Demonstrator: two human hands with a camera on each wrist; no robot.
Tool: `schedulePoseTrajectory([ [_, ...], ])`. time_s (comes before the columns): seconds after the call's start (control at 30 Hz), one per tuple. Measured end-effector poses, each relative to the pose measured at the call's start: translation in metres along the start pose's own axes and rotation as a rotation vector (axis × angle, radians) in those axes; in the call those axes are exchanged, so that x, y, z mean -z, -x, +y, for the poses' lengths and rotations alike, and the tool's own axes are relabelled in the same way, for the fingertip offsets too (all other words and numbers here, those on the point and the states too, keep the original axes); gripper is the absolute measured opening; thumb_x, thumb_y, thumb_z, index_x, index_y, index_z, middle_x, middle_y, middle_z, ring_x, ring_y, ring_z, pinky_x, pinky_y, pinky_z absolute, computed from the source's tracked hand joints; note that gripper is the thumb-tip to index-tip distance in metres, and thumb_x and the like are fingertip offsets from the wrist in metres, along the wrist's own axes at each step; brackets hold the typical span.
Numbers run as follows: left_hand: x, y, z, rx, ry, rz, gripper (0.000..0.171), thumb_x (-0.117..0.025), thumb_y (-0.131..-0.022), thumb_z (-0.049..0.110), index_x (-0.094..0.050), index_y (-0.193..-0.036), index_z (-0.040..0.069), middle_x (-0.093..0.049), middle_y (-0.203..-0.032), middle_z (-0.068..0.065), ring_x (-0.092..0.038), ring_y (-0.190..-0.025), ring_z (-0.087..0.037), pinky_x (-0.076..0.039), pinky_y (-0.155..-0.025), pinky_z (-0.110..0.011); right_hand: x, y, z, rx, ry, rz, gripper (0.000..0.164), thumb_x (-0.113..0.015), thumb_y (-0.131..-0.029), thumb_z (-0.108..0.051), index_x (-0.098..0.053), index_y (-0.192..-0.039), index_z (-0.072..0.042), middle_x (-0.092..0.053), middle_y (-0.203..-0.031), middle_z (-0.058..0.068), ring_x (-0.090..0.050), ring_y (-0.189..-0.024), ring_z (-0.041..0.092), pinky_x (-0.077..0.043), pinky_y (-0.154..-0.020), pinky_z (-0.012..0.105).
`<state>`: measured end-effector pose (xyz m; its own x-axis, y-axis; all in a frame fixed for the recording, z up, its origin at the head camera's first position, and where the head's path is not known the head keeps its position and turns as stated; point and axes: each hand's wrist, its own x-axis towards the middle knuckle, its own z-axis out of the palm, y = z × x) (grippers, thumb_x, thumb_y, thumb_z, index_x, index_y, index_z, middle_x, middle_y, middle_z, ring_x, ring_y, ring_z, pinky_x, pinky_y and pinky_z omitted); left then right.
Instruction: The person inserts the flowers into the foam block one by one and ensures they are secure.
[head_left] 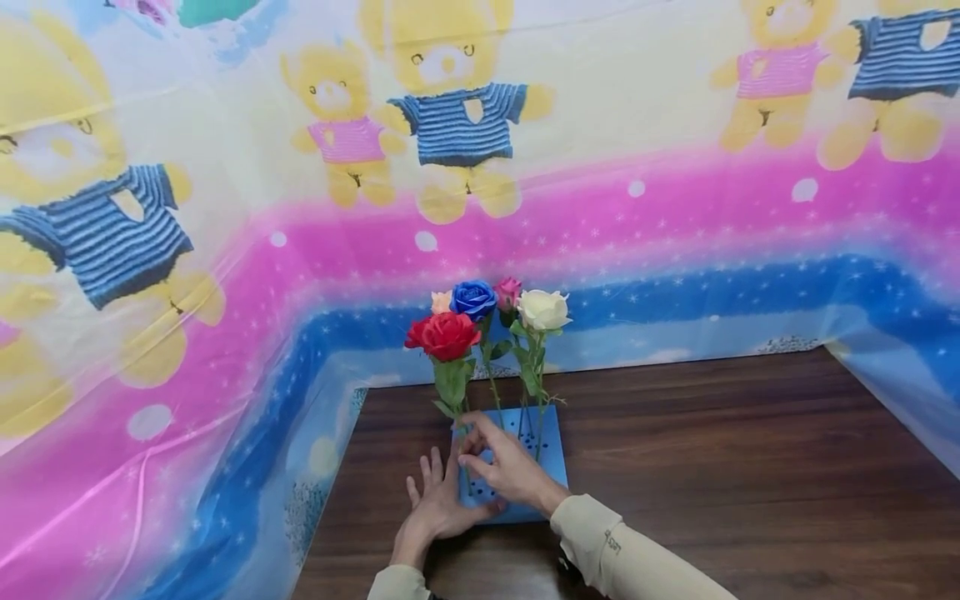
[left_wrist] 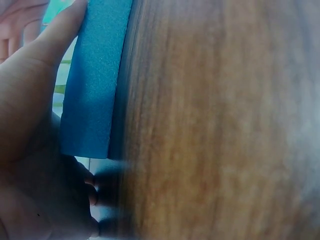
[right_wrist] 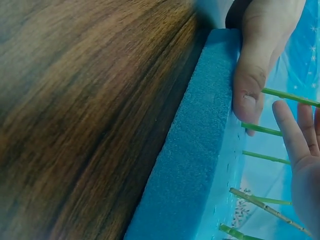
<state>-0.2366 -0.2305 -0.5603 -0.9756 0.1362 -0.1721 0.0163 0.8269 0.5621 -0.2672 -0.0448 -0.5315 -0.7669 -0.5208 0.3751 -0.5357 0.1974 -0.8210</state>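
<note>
A light blue foam block (head_left: 551, 454) with small holes lies on the table, several artificial roses upright in it. Nearest is a red rose (head_left: 444, 335); my right hand (head_left: 513, 468) pinches its green stem low down, between thumb and bent index finger. My left hand (head_left: 441, 507) rests at the block's near left corner, fingers spread along the side and thumb laid over the top. In the right wrist view that thumb (right_wrist: 248, 95) touches the block near the stems. Behind stand a blue rose (head_left: 474, 300), a white rose (head_left: 544, 309), a pink rose (head_left: 507, 292) and a partly hidden peach one (head_left: 441, 302).
The dark brown wooden table (head_left: 712, 467) extends to the right of the block. A printed cloth (head_left: 637, 200) with teddy bears hangs behind the table and along its left side. The rose heads crowd together above the block.
</note>
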Motion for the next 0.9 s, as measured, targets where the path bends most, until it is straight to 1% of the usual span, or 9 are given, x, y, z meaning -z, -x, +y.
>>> schedulePoseTrajectory([
  [0.1,-0.002,0.001,-0.001,0.003,0.002,-0.011,0.137,-0.077,-0.086,0.084,-0.005,-0.182,0.016,0.004,-0.183,-0.033,0.009,-0.168,-0.058,0.007,-0.126,-0.083,0.000,0.003,0.000,-0.028,-0.012,-0.010,0.054,-0.068,-0.113,-0.014,-0.050,-0.157,-0.038,-0.072,-0.122,0.003,-0.073,-0.104,0.011,-0.064,-0.088,0.041],
  [0.2,-0.002,0.000,-0.001,0.003,0.003,-0.016,0.137,-0.078,-0.086,0.083,-0.006,-0.182,0.016,0.004,-0.182,-0.034,0.009,-0.168,-0.058,0.007,-0.126,-0.083,0.002,0.005,-0.001,-0.058,-0.011,-0.012,0.057,-0.070,-0.113,-0.020,-0.046,-0.162,-0.038,-0.072,-0.128,0.005,-0.071,-0.110,0.009,-0.062,-0.093,0.040],
  [0.33,-0.001,0.000,-0.001,-0.001,-0.014,-0.014,0.137,-0.078,-0.086,0.083,-0.006,-0.182,0.016,0.004,-0.182,-0.035,0.009,-0.167,-0.059,0.007,-0.126,-0.084,0.005,0.006,-0.001,-0.076,-0.034,-0.009,0.060,-0.072,-0.112,-0.027,-0.045,-0.165,-0.035,-0.072,-0.134,0.006,-0.070,-0.117,0.011,-0.061,-0.094,0.039],
  [0.43,0.000,0.000,-0.001,-0.003,-0.023,-0.008,0.137,-0.077,-0.086,0.084,-0.006,-0.181,0.016,0.004,-0.182,-0.035,0.009,-0.167,-0.059,0.006,-0.125,-0.084,0.007,0.009,-0.003,-0.081,-0.072,-0.006,0.061,-0.074,-0.111,-0.029,-0.046,-0.164,-0.036,-0.072,-0.137,0.007,-0.071,-0.117,0.014,-0.062,-0.093,0.040],
  [0.57,0.001,0.000,0.001,0.001,-0.015,-0.002,0.139,-0.078,-0.085,0.084,-0.006,-0.181,0.014,0.003,-0.181,-0.036,0.009,-0.167,-0.059,0.006,-0.125,-0.084,0.013,0.016,-0.006,-0.102,-0.130,0.003,0.064,-0.076,-0.110,-0.027,-0.045,-0.165,-0.038,-0.071,-0.140,0.007,-0.072,-0.118,0.016,-0.063,-0.091,0.038],
  [0.7,0.000,0.000,0.002,0.003,-0.016,0.002,0.140,-0.078,-0.085,0.084,-0.007,-0.181,0.011,0.002,-0.181,-0.038,0.009,-0.167,-0.060,0.006,-0.125,-0.084,0.016,0.022,-0.008,-0.104,-0.188,0.014,0.067,-0.076,-0.109,-0.022,-0.044,-0.168,-0.028,-0.070,-0.143,0.012,-0.073,-0.119,0.018,-0.064,-0.092,0.036],
  [0.77,-0.001,-0.001,0.002,0.004,-0.022,0.004,0.140,-0.078,-0.085,0.085,-0.008,-0.181,0.011,0.001,-0.181,-0.037,0.008,-0.167,-0.060,0.005,-0.125,-0.085,0.018,0.025,-0.010,-0.100,-0.214,0.021,0.067,-0.076,-0.109,-0.022,-0.044,-0.168,-0.025,-0.070,-0.144,0.014,-0.073,-0.119,0.019,-0.064,-0.091,0.034],
  [0.83,-0.002,-0.002,0.001,0.004,-0.028,0.008,0.141,-0.077,-0.084,0.086,-0.009,-0.181,0.010,0.001,-0.181,-0.037,0.007,-0.167,-0.060,0.004,-0.125,-0.085,0.020,0.028,-0.013,-0.099,-0.248,0.026,0.068,-0.077,-0.109,-0.021,-0.044,-0.168,-0.027,-0.069,-0.145,0.017,-0.073,-0.120,0.021,-0.066,-0.090,0.036],
  [0.9,-0.002,-0.002,0.001,0.007,-0.032,0.010,0.141,-0.077,-0.084,0.087,-0.010,-0.181,0.009,0.001,-0.181,-0.037,0.006,-0.167,-0.060,0.004,-0.125,-0.085,0.023,0.031,-0.016,-0.096,-0.310,0.029,0.067,-0.076,-0.109,-0.018,-0.044,-0.167,-0.030,-0.067,-0.145,0.022,-0.073,-0.121,0.027,-0.068,-0.090,0.042],
])
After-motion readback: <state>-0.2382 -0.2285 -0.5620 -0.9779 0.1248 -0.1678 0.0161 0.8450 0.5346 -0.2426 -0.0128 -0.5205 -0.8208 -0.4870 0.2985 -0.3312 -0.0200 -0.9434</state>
